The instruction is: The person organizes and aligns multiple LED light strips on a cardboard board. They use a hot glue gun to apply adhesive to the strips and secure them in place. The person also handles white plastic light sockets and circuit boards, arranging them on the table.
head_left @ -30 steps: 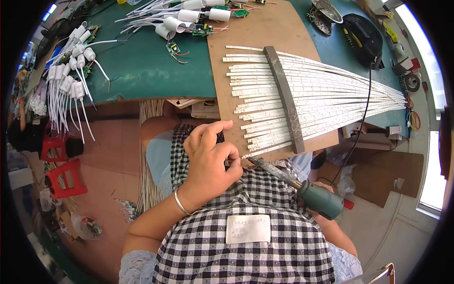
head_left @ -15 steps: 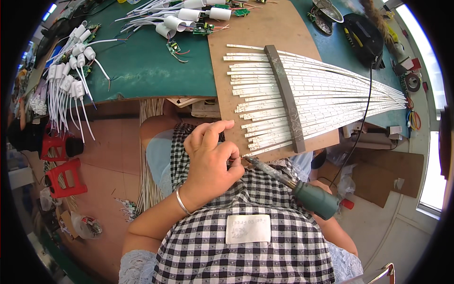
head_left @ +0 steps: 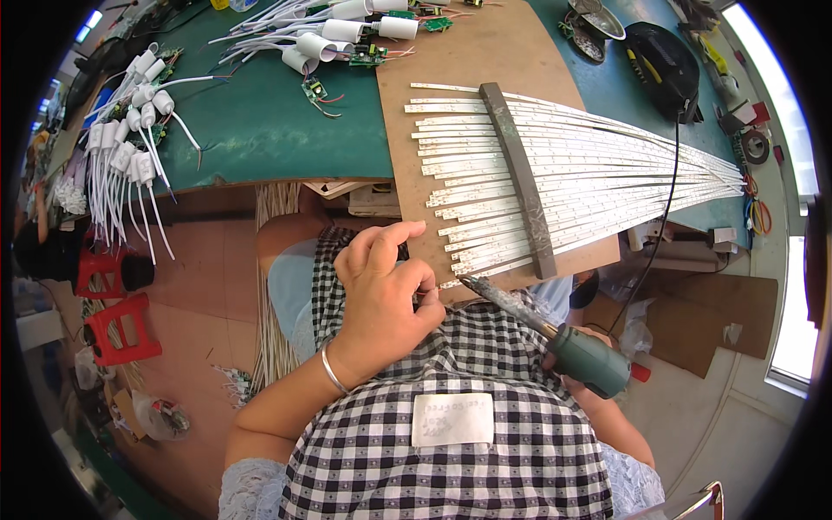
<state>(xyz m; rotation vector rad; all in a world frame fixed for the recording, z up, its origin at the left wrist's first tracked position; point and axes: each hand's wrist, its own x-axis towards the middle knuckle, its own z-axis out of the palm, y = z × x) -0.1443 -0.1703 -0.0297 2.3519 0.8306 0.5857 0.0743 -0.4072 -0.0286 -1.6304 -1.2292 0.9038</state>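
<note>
My right hand [head_left: 585, 394], mostly hidden, grips the dark green handle of a soldering iron [head_left: 589, 360]. Its dark tip points up and left, close to the left end of the nearest white LED strips [head_left: 490, 267]. Thumb and forefinger of my left hand [head_left: 381, 290] are pinched together just left of those strip ends; whatever sits between them is too small to make out. Many thin LED strips fan out on a brown board [head_left: 477, 52], their left ends spread and right ends gathered. A dark bar [head_left: 523, 186] lies across them.
White cylindrical lamp housings with wires and green circuit boards [head_left: 347, 39] lie at the far left of the board. More wired white parts [head_left: 130, 130] are heaped on the green table [head_left: 277, 130]. A black case [head_left: 663, 69], metal dishes [head_left: 596, 26] and a black cord [head_left: 674, 173] are on the right.
The soldering iron has shifted a little up and right, its tip moving from the end of the nearest strip to slightly farther along. My left hand stays nearly still.
</note>
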